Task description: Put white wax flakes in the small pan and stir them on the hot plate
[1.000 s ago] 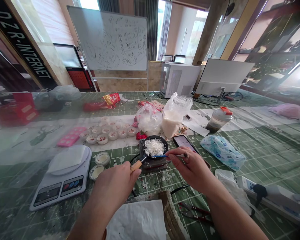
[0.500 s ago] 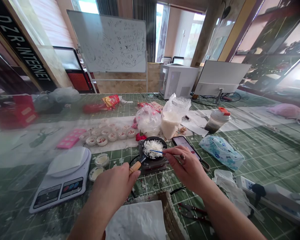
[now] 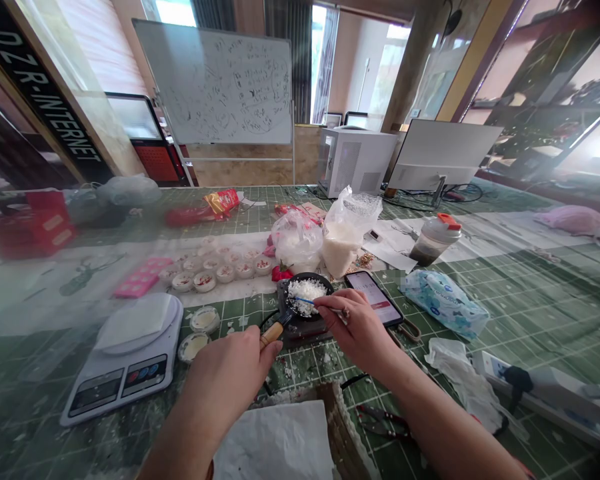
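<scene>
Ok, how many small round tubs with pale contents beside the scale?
2. Both sit just right of the digital kitchen scale: one tub farther from the person, the other tub nearer.

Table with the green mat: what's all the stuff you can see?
Cutting mat: 1, green, under everything.
Small frying pan: 1, black, middle.
White flakes: one heap, white, in pan.
Little cups: about a dozen, white, behind-left of pan.
Kitchen scale: 1, white, left of pan.
Phone: 1, black, right of pan.
Plastic bags: 2, clear, behind pan.
Tissue pack: 1, blue and white, right of phone.
Whiteboard: 1, white, far back.
Left hand: 1, on pan's wooden handle.
Right hand: 1, holding thin blue-tipped tool over pan.
</scene>
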Demonstrator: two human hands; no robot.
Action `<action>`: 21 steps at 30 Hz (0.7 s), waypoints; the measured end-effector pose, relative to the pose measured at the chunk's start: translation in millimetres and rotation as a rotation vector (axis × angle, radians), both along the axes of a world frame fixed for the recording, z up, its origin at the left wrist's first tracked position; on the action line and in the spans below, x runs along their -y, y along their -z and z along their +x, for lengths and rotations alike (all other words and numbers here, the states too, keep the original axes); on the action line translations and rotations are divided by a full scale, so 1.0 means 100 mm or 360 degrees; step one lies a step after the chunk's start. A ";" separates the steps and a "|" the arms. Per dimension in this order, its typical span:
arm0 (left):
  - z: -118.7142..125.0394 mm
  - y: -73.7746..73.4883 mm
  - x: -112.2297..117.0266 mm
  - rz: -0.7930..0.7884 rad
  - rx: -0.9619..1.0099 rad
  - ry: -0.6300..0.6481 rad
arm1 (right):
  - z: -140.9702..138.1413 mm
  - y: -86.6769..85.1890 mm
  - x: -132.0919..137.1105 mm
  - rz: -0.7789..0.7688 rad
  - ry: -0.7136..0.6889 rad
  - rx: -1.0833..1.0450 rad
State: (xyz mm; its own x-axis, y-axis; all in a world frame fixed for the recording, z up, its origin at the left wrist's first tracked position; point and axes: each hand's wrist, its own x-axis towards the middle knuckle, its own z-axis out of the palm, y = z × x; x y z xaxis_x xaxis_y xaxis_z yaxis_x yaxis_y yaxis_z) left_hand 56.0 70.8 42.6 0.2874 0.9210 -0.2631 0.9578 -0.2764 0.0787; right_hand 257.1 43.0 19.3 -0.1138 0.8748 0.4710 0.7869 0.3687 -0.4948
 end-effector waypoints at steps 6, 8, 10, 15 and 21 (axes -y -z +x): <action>0.00 0.02 -0.02 -0.0001 0.0020 0.0002 | -0.03 0.05 -0.04 0.0084 0.0016 0.0098; 0.00 0.02 -0.03 -0.0014 0.0025 -0.0016 | -0.02 0.05 -0.05 0.0081 0.0048 0.0135; -0.01 0.03 -0.04 -0.0004 0.0023 -0.0028 | 0.01 0.06 -0.06 0.0130 0.0141 0.0117; -0.02 0.05 -0.06 0.0088 -0.0017 -0.0073 | 0.08 0.08 -0.12 0.0107 0.0188 0.0104; -0.01 0.04 -0.09 0.0130 -0.0039 -0.0113 | 0.21 0.03 -0.13 0.0088 0.0240 0.0004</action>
State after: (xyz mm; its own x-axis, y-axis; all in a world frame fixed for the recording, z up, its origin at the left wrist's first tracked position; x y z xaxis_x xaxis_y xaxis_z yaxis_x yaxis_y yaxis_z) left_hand 54.8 79.7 38.5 0.2153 0.9574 -0.1923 0.9765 -0.2126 0.0351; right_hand 277.7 56.2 16.1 0.0154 0.8548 0.5188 0.8367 0.2731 -0.4747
